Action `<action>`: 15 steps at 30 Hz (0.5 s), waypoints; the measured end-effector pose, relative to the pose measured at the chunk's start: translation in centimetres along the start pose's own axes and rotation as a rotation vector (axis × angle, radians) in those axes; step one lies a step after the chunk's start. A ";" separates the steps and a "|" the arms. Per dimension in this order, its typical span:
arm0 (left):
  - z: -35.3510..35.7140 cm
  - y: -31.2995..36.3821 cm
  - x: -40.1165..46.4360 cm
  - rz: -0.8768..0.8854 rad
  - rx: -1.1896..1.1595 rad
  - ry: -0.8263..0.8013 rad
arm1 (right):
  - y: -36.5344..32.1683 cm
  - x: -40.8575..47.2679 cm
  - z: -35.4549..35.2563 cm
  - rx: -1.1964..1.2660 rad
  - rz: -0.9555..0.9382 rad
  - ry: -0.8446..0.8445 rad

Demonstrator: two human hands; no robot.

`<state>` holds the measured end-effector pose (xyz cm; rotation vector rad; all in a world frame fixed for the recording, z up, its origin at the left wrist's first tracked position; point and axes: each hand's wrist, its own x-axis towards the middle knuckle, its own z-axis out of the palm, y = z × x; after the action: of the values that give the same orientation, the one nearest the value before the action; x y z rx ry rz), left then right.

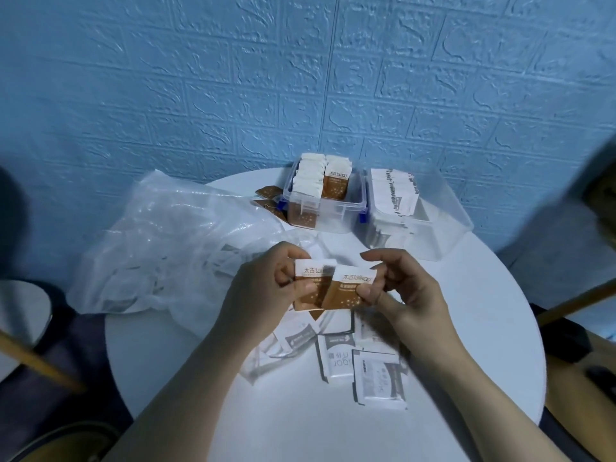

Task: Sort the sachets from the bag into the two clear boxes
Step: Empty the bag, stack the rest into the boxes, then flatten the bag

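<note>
My left hand (pixel 263 291) pinches a brown-and-white sachet (pixel 308 288) above the table's middle. My right hand (pixel 403 288) pinches a second brown sachet (pixel 346 290) that overlaps the first. Grey-and-white sachets (pixel 360 358) lie loose on the table under my hands. The clear plastic bag (pixel 173 241) lies crumpled at the left, with more sachets inside. The left clear box (pixel 320 211), with blue latches, holds upright brown sachets. The right clear box (pixel 443 215) holds a row of white sachets.
The round white table (pixel 466 311) stands against a blue brick-patterned wall (pixel 300 78). Two brown sachets (pixel 268 195) lie behind the left box. Wooden chair parts (pixel 40 365) and dark shapes flank the table on both sides.
</note>
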<state>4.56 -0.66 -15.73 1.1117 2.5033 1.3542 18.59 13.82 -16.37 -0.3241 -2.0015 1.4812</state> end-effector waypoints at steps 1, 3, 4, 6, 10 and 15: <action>0.1 0.1 0.0 0.008 -0.024 -0.014 | 0.0 0.1 0.3 -0.037 0.009 -0.012; 0.1 0.4 -0.2 0.035 -0.058 -0.048 | -0.2 0.3 0.8 -0.141 0.013 -0.007; 0.1 0.5 -0.2 0.056 -0.076 -0.059 | -0.3 0.4 1.0 -0.180 0.007 0.009; 0.1 0.5 -0.4 0.093 -0.126 -0.083 | -0.3 0.5 1.1 -0.206 -0.007 0.030; 0.8 0.7 -0.7 0.088 -0.102 -0.111 | -0.5 0.3 0.7 -0.177 -0.005 0.025; 0.7 0.3 -0.4 0.084 -0.081 -0.007 | -1.4 -0.7 -3.0 -0.507 -0.021 0.117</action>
<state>5.27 -0.29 -16.08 1.2154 2.3990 1.4553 21.15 15.27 -14.82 -0.5812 -2.2520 0.8993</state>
